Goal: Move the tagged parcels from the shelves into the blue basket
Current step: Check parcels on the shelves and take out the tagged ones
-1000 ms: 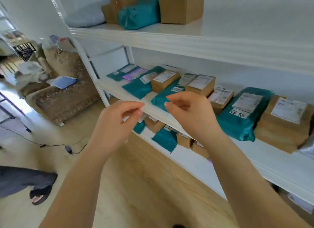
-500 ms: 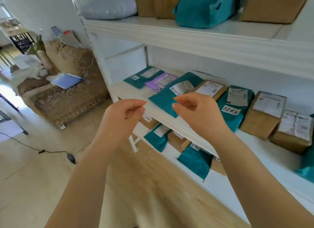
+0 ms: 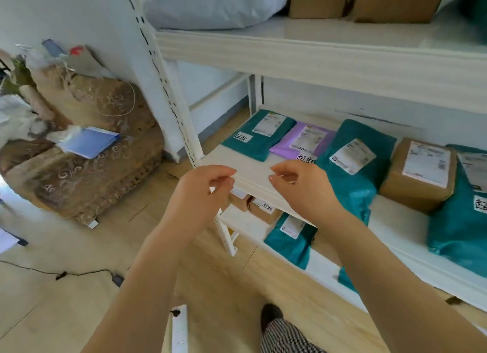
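On the middle shelf [image 3: 247, 165], a teal parcel [image 3: 259, 135] and a purple parcel [image 3: 303, 142] each carry a printed shipping label plus a white handwritten tag, its characters too blurred to read. Left hand [image 3: 203, 192] and right hand [image 3: 303, 186] hover before the shelf edge, fingers loosely curled, holding nothing.

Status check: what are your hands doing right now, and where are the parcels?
Left hand and right hand empty, raised before the shelf edge. Teal parcel and purple parcel untouched. No blue basket visible.
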